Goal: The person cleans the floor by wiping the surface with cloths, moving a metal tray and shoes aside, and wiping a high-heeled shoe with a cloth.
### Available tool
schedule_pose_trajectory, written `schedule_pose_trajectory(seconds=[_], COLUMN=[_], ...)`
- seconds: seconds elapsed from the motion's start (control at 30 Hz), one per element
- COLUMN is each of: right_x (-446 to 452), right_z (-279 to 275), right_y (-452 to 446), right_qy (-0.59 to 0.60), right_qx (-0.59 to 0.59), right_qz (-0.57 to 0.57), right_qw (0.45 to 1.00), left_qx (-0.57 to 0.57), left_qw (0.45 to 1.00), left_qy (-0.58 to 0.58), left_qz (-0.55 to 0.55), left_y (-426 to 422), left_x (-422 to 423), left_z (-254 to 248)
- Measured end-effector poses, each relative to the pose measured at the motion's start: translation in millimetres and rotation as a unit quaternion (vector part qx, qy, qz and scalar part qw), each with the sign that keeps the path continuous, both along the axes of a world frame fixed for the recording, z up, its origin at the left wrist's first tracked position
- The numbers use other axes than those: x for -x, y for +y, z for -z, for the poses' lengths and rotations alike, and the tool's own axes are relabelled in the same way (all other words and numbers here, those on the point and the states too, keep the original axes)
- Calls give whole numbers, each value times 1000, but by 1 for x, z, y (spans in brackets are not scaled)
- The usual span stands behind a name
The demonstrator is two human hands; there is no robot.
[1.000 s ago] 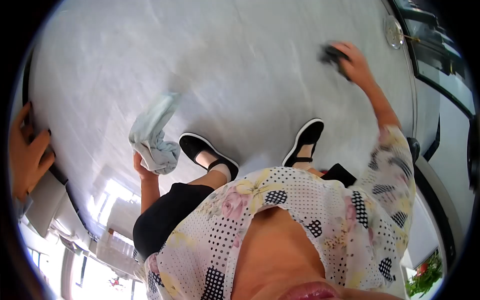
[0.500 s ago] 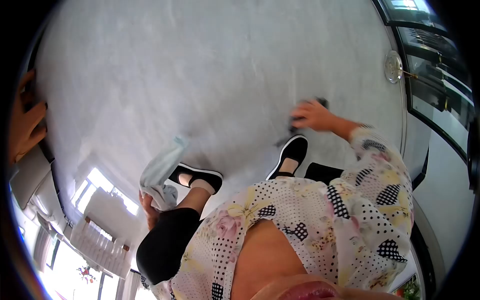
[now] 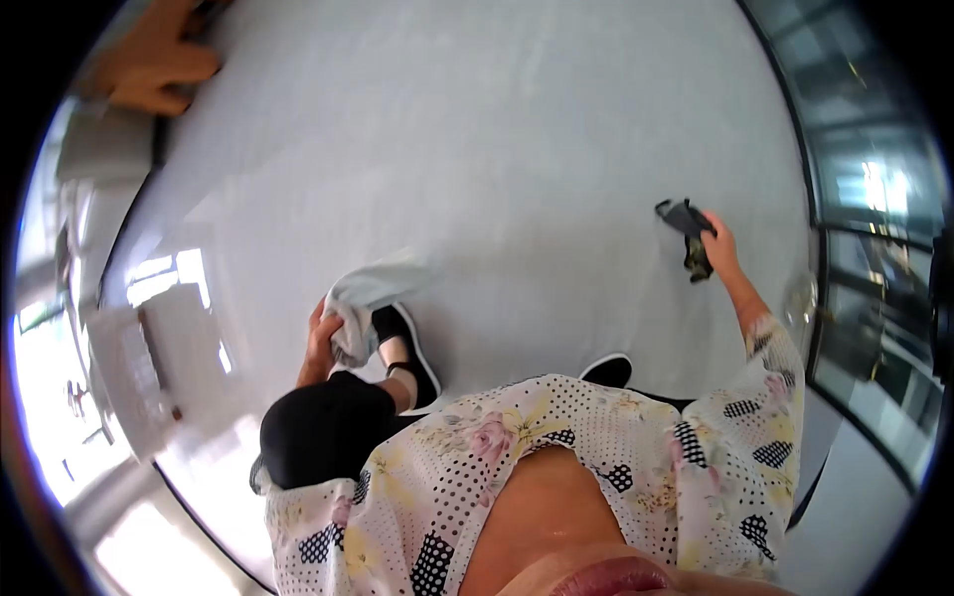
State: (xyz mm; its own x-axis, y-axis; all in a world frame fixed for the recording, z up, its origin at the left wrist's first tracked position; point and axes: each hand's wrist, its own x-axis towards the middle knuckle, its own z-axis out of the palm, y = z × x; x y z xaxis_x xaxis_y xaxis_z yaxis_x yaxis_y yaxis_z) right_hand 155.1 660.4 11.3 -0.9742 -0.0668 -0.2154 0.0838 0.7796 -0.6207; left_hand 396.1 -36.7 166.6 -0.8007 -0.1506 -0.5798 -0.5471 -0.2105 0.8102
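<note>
My left hand (image 3: 320,336) is closed around a bunched pale grey cloth (image 3: 348,343), beside my bent knee. A loose end of the cloth stretches to the right, blurred, over one black shoe (image 3: 417,358). Out to the right, my right hand (image 3: 719,241) grips a dark grey item (image 3: 684,216) that looks like limp fabric with a loop at its end. A camouflage-patterned part (image 3: 697,258) hangs below it. The exact kind of this item cannot be made out. Both hands are above the floor, well apart from each other.
A glossy grey floor (image 3: 447,149) spreads ahead. Glass-fronted dark frames (image 3: 865,209) line the right side, with a round clear object (image 3: 801,296) near their base. Brown, wooden-looking furniture (image 3: 159,65) stands at the upper left. Bright window reflections (image 3: 164,278) show on the floor.
My right hand has moved outward to the right with the dark item, which now shows more clearly. My left hand has shifted slightly up and right with the cloth. The view has turned.
</note>
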Motion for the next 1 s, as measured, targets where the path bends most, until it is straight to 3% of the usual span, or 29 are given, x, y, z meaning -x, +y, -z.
schedule_pose_trajectory(seconds=[0.1, 0.17, 0.2, 0.23, 0.3, 0.4, 0.47, 0.6, 0.63, 0.67, 0.7, 0.73, 0.77, 0.83, 0.87, 0.93, 1.0], right_x=[96, 108, 90, 60, -31, -163, -197, -141, -108, -66, -20, 12, 50, 115, 137, 174, 198], right_z=[19, 36, 29, 29, 39, 11, 10, 9, 36, 8, 40, 8, 19, 45, 40, 46, 32], right_y=[-117, -225, -289, -339, -420, -480, -487, -460, -444, -436, -403, -404, -391, -373, -386, -433, -527], right_qy=[139, 254, 226, 237, 300, 155, -45, -227, -161, -136, -41, 26, 98, 190, 138, 229, 264], right_qx=[-80, -144, -160, -1, 74, 128, 227, 237, 285, 307, 248, 196, 127, -62, -135, -200, -134], right_qz=[-71, -43, -58, -143, -326, -460, -479, -207, -134, -58, -22, 26, 71, 106, 153, 64, -19], right_qw=[985, 955, 959, 961, 893, 865, 847, 922, 935, 940, 968, 980, 984, 974, 969, 951, 955], left_qx=[-20, -51, -49, -28, -15, -33, -31, -80, -114, -138, -161, -183, -197, -214, -217, -239, -256], left_qw=[998, 995, 995, 996, 997, 996, 995, 989, 985, 983, 981, 977, 978, 976, 976, 970, 964], left_qy=[9, 4, -1, 8, 14, 29, 51, 68, 60, 55, 50, 46, 39, 25, 19, 32, 25], left_qz=[-52, -86, -82, -81, -78, -81, -80, -104, -111, -105, -99, -96, -65, -13, 9, -6, -72], left_y=[-15, -23, -31, -34, -34, -47, -62, -80, -84, -86, -86, -87, -90, -91, -93, -102, -111], left_x=[-27, -49, -60, -63, -62, -45, -36, -15, -11, -9, -7, -7, -12, -13, -18, -32, -42], left_z=[11, 9, 12, 14, 10, 6, 24, 55, 64, 68, 69, 73, 91, 81, 82, 81, 67])
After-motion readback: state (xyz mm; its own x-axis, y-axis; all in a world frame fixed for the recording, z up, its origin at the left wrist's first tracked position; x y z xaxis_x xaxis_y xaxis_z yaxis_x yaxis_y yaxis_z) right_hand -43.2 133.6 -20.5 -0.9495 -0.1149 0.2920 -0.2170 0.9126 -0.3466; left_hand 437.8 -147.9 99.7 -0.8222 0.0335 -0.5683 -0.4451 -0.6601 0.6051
